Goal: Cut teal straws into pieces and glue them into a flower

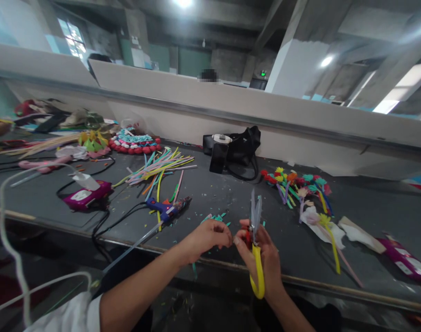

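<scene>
My right hand is closed around a pair of scissors with yellow handles, blades pointing up and slightly apart. A small red piece shows between its thumb and fingers. Just to the left, my left hand has its fingers pinched together near the right fingertips; whatever they hold is hidden or too small to name. Both hands are over the table's front edge. Teal snippets lie on the table behind my left hand.
A blue glue gun with its cord lies left of my hands, before a pile of coloured strips. Colourful flowers are at right. A phone leans by a black bag. Purple devices sit at both sides.
</scene>
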{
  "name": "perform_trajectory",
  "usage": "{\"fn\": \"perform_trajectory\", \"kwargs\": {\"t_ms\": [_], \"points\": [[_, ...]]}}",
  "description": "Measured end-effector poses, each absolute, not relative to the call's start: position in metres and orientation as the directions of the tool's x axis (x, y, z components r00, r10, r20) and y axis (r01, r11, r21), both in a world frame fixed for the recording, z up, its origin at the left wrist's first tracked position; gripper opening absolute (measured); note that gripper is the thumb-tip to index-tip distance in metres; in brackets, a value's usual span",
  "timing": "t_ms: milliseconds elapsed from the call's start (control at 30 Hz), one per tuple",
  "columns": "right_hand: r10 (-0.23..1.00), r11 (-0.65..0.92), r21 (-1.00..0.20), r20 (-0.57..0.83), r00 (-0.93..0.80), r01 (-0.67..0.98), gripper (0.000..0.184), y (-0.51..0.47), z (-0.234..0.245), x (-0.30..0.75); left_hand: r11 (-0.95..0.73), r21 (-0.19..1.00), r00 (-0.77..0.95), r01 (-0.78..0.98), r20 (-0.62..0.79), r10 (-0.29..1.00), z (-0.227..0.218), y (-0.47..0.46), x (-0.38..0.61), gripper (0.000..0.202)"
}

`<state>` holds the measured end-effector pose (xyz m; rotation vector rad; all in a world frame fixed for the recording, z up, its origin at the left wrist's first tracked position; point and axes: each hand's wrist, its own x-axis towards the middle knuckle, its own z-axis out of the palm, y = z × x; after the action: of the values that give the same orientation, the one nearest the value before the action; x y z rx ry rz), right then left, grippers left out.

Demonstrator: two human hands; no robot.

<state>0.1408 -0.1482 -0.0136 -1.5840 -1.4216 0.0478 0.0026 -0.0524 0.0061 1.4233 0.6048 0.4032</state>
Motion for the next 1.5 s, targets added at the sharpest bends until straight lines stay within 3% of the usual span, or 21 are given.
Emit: {"fn": "perform_trajectory", "kwargs": {"t_ms": [67,133,267,333,400,467,533,600,667,733,800,967,1500], "points": [[0.774,0.135,-0.669,0.532,0.345,0.731,0.023,-0.148,-0.012,0.14,0.015,0.994,0.774,0.106,-0.092,0.627,0.005,-0.053,0.003,0.008],[0.762,0.108,-0.677,0.527,0.377,0.728,0.024,-0.147,-0.012,0.14,-0.227,0.967,0.725,0.117,0.073,0.685,0.004,-0.054,0.003,0.008],[0.76,0.06,-0.724,0.479,0.438,0.687,0.026,-0.146,-0.015,0.141,-0.718,0.671,0.685,0.186,0.435,0.584,0.001,-0.059,0.002,0.006],[0.766,0.048,-0.749,0.452,0.458,0.661,0.028,-0.145,-0.017,0.142,-0.811,0.547,0.713,0.208,0.482,0.509,-0.001,-0.061,0.002,0.007],[0.771,0.053,-0.759,0.444,0.457,0.649,0.03,-0.145,-0.018,0.141,-0.837,0.501,0.721,0.219,0.495,0.484,-0.003,-0.062,0.002,0.007],[0.773,0.05,-0.757,0.443,0.454,0.652,0.031,-0.145,-0.017,0.14,-0.81,0.544,0.709,0.218,0.482,0.515,-0.003,-0.063,0.003,0.007],[0.759,0.046,-0.738,0.463,0.457,0.673,0.032,-0.146,-0.016,0.138,-0.696,0.693,0.664,0.19,0.431,0.611,-0.001,-0.061,0.004,0.007],[0.743,0.04,-0.704,0.495,0.451,0.709,0.032,-0.148,-0.016,0.136,-0.443,0.892,0.6,0.093,0.305,0.74,0.003,-0.058,0.004,0.005],[0.744,0.039,-0.659,0.521,0.418,0.751,0.032,-0.151,-0.019,0.134,-0.106,0.99,0.54,-0.088,0.137,0.831,0.007,-0.054,0.003,0.004],[0.762,0.031,-0.607,0.529,0.375,0.794,0.033,-0.154,-0.025,0.133,0.149,0.94,0.512,-0.308,0.031,0.859,0.011,-0.049,0.002,0.005],[0.784,0.022,-0.553,0.526,0.33,0.833,0.034,-0.157,-0.03,0.132,0.261,0.835,0.495,-0.485,0.016,0.869,0.012,-0.046,0.001,0.006],[0.817,-0.002,-0.473,0.507,0.275,0.881,0.035,-0.16,-0.035,0.128,0.324,0.701,0.472,-0.635,0.02,0.881,0.009,-0.049,0.003,0.007],[0.847,-0.034,-0.397,0.476,0.237,0.917,0.037,-0.157,-0.039,0.128,0.366,0.649,0.484,-0.667,0.003,0.875,0.008,-0.057,0.005,0.006]]}}
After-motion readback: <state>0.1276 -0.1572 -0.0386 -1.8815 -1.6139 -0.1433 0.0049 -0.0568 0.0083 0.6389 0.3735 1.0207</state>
